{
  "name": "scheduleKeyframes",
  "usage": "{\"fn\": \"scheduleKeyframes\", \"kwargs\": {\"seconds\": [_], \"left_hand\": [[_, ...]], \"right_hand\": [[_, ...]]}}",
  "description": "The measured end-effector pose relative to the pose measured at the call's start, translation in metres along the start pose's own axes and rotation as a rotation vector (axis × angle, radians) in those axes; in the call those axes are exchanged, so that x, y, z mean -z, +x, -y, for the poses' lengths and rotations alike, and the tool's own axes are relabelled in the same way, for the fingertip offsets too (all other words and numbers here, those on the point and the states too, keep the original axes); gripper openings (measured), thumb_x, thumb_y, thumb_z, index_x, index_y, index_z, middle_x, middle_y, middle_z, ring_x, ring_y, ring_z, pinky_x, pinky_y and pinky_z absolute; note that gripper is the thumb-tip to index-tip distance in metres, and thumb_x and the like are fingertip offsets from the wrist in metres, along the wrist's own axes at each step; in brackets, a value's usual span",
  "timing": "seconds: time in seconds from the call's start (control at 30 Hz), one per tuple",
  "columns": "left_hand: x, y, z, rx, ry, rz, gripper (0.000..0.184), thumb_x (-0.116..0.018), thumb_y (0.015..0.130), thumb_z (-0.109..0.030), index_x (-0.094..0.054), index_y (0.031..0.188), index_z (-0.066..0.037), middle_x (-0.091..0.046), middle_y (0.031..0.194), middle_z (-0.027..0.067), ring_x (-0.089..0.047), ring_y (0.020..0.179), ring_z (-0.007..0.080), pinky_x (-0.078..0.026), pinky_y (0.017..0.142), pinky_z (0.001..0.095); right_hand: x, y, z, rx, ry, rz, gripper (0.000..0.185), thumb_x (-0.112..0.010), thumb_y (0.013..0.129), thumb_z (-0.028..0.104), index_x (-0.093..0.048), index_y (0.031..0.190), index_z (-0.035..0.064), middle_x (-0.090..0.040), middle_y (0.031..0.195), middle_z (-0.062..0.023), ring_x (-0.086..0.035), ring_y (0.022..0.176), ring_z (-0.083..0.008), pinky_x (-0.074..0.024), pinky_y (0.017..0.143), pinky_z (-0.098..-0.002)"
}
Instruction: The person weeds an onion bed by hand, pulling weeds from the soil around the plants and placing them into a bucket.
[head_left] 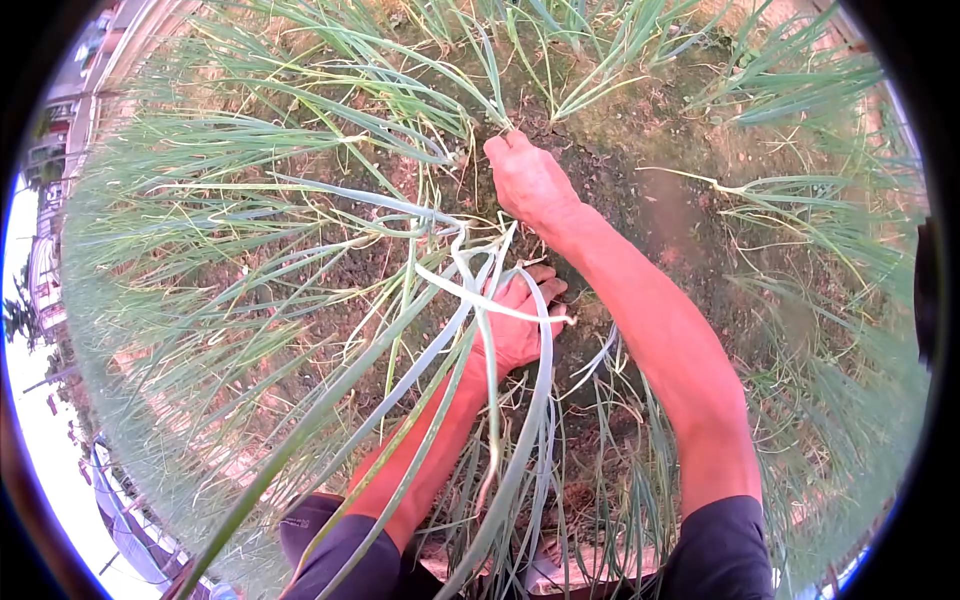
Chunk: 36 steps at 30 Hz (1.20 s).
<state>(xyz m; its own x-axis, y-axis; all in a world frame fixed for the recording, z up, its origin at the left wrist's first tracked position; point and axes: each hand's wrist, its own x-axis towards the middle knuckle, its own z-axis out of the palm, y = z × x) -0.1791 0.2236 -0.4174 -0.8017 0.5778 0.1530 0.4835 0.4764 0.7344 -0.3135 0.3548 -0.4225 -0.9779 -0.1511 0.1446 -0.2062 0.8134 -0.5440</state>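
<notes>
Soil [625, 150] fills the middle of the head view, with rows of green plants [190, 235] growing from it at the left, top and right. The right hand [530, 180] reaches to the upper middle, its thumb and fingers pressed together at the base of a clump [495, 95], whose leaves fan up and outward, away from the hand. The clump lies just past the fingertips, at the far side of the hand.

The left hand [515, 325] is low over the soil, nearer the body than the right hand and apart from it. Its fingers are bent, but leaves cover part of them, so I cannot tell how firmly they close or on what. A loose bunch [543, 370] lies over and beside this hand, its long leaves running back toward the body across the left forearm [445, 430]. One white stalk [500, 307] crosses above the back of the hand, its rooty tip pointing right.

Dark sleeves [720, 550] cover both upper arms. Beneath the right forearm [655, 310] is more bare soil, and narrow leaves stand between the two arms.
</notes>
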Motion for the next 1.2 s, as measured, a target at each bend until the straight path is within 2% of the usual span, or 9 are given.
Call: {"fn": "scheduleKeyframes", "kwargs": {"seconds": [0.2, 0.23, 0.3, 0.43, 0.53, 0.63, 0.77, 1.0, 1.2], "left_hand": [[0.001, -0.002, 0.004, 0.015, 0.044, 0.082, 0.043, -0.073, 0.077, -0.015, -0.062, 0.118, -0.011, -0.056, 0.125, 0.0106, -0.05, 0.116, 0.0355, -0.034, 0.1, 0.0504], [0.0, -0.002, 0.002, 0.012, 0.039, 0.068, 0.044, -0.073, 0.077, -0.015, -0.062, 0.12, -0.011, -0.057, 0.124, 0.0105, -0.05, 0.119, 0.036, -0.033, 0.103, 0.0512], [-0.001, -0.003, 0.004, 0.041, 0.016, 0.083, 0.044, -0.073, 0.077, -0.015, -0.063, 0.119, -0.011, -0.058, 0.123, 0.0105, -0.05, 0.119, 0.0359, -0.032, 0.103, 0.0516], [-0.007, -0.003, 0.009, 0.013, -0.063, 0.037, 0.044, -0.074, 0.076, -0.014, -0.064, 0.118, -0.012, -0.059, 0.122, 0.0104, -0.052, 0.116, 0.0351, -0.034, 0.101, 0.0515], [-0.006, -0.003, 0.007, -0.014, -0.053, -0.009, 0.044, -0.074, 0.074, -0.012, -0.064, 0.116, -0.011, -0.059, 0.121, 0.0114, -0.053, 0.112, 0.0358, -0.037, 0.097, 0.0509], [-0.002, 0.001, 0.005, -0.004, -0.06, 0.022, 0.04, -0.073, 0.074, -0.012, -0.064, 0.113, -0.009, -0.06, 0.12, 0.0129, -0.055, 0.11, 0.0364, -0.041, 0.093, 0.05], [0.0, -0.001, 0.003, 0.038, 0.01, 0.067, 0.035, -0.072, 0.075, -0.017, -0.065, 0.108, -0.008, -0.06, 0.118, 0.0138, -0.055, 0.11, 0.0354, -0.042, 0.092, 0.0483], [0.003, 0.001, 0.004, 0.0, 0.023, 0.099, 0.043, -0.071, 0.078, -0.02, -0.063, 0.119, -0.011, -0.057, 0.124, 0.014, -0.051, 0.113, 0.0383, -0.036, 0.095, 0.0534], [-0.006, -0.009, 0.009, 0.08, -0.016, 0.121, 0.049, -0.071, 0.077, -0.025, -0.061, 0.124, -0.014, -0.055, 0.128, 0.0164, -0.05, 0.114, 0.0414, -0.034, 0.098, 0.0564]], "right_hand": [[-0.018, 0.015, 0.019, 0.122, 0.014, -0.122, 0.014, -0.058, 0.082, 0.0, -0.059, 0.096, 0.001, -0.058, 0.086, -0.0182, -0.066, 0.076, -0.0356, -0.057, 0.067, -0.0421], [-0.015, 0.018, 0.023, -0.003, 0.054, 0.035, 0.025, -0.057, 0.082, -0.002, -0.061, 0.106, 0.0013, -0.059, 0.101, -0.0215, -0.067, 0.091, -0.0372, -0.0573, 0.078, -0.0453], [-0.021, 0.018, 0.02, 0.078, -0.022, -0.01, 0.023, -0.06, 0.082, 0.002, -0.061, 0.104, 0.0015, -0.059, 0.093, -0.0192, -0.067, 0.082, -0.0351, -0.058, 0.073, -0.0415], [-0.026, 0.029, 0.009, 0.2, -0.134, 0.093, 0.016, -0.063, 0.081, 0.006, -0.062, 0.096, 0.0017, -0.06, 0.089, -0.0173, -0.067, 0.079, -0.033, -0.0592, 0.071, -0.038], [-0.015, 0.031, 0.016, 0.116, -0.142, 0.121, 0.012, -0.064, 0.08, 0.008, -0.062, 0.091, 0.0023, -0.061, 0.088, -0.0158, -0.067, 0.083, -0.0305, -0.0599, 0.072, -0.0353], [-0.017, 0.03, 0.011, 0.128, -0.065, 0.137, 0.011, -0.063, 0.084, 0.01, -0.062, 0.09, 0.0015, -0.063, 0.086, -0.0177, -0.066, 0.085, -0.0338, -0.0574, 0.074, -0.0397], [-0.003, 0.002, -0.001, -0.222, 0.248, -0.123, 0.019, -0.061, 0.09, 0.017, -0.057, 0.092, -0.0019, -0.062, 0.089, -0.0261, -0.062, 0.085, -0.0463, -0.0508, 0.076, -0.0521], [-0.004, 0.032, 0.029, -0.423, 0.141, 0.006, 0.023, -0.065, 0.087, 0.017, -0.058, 0.093, -0.0045, -0.066, 0.091, -0.0277, -0.067, 0.089, -0.0441, -0.0557, 0.078, -0.049], [-0.012, 0.042, 0.031, -0.44, 0.002, 0.083, 0.021, -0.056, 0.087, 0.009, -0.056, 0.104, -0.0038, -0.066, 0.099, -0.0265, -0.07, 0.091, -0.0395, -0.0579, 0.079, -0.0457]]}}
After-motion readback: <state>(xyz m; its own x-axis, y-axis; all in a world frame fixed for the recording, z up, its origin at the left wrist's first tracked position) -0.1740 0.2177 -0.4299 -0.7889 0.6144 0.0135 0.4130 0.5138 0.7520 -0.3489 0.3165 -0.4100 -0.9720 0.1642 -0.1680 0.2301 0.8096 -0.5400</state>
